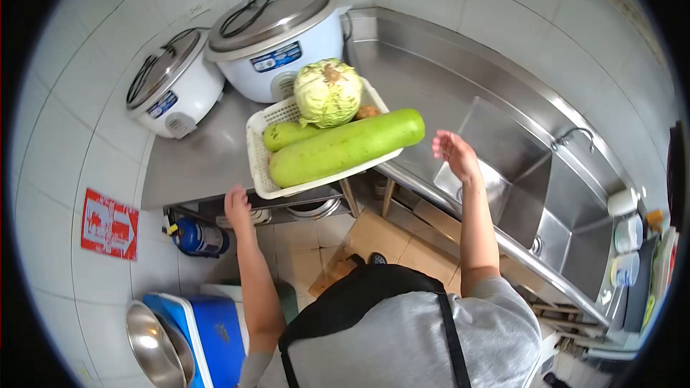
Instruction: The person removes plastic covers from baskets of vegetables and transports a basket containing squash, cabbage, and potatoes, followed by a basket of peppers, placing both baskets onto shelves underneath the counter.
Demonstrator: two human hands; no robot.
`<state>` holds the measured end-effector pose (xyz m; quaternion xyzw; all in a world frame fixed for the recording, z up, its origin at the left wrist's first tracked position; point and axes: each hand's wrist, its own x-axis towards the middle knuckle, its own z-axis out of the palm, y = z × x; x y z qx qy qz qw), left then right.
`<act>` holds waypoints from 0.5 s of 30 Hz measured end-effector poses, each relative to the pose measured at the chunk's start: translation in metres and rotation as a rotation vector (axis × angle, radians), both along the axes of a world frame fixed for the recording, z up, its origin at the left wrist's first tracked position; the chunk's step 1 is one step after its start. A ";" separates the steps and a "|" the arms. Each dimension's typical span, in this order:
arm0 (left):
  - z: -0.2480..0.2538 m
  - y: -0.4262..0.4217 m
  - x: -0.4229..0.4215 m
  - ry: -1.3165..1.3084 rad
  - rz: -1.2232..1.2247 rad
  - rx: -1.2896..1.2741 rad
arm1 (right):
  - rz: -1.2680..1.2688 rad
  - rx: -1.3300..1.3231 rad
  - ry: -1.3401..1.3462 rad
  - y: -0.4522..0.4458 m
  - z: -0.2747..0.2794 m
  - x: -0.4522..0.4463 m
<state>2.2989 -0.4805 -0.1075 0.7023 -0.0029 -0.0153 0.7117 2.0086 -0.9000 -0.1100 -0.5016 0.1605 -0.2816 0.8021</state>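
Note:
A white plastic basket [262, 185] rests at the front of the steel counter. Across its front lies a long pale-green gourd [345, 147], with one end sticking out over the right rim. Behind that are a smaller green gourd [284, 134], partly hidden, and a round cabbage [328, 93]. Something brown and lumpy [368, 111] peeks out beside the cabbage. My left hand [238, 207] is open just off the basket's front left corner. To the right of the long gourd's end, my right hand [456, 155] is open with its fingers slightly bent. Neither hand holds anything.
Two rice cookers, one large [277, 43] and one smaller [180, 86], stand at the back left. A steel double sink [496, 140] with a tap [575, 136] is on the right. Below left are a blue cylinder [198, 236], a blue cooler box [215, 338] and steel bowls [154, 345].

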 end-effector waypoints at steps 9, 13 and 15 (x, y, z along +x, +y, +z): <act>-0.002 -0.065 0.069 -0.295 -0.113 0.794 | 0.285 0.044 0.247 -0.035 -0.003 0.150; 0.000 -0.052 0.051 -0.300 -0.117 0.754 | 0.362 0.070 0.170 0.007 0.020 0.137; -0.006 -0.030 0.042 -0.222 -0.158 0.665 | 0.336 0.005 0.203 0.026 0.024 0.127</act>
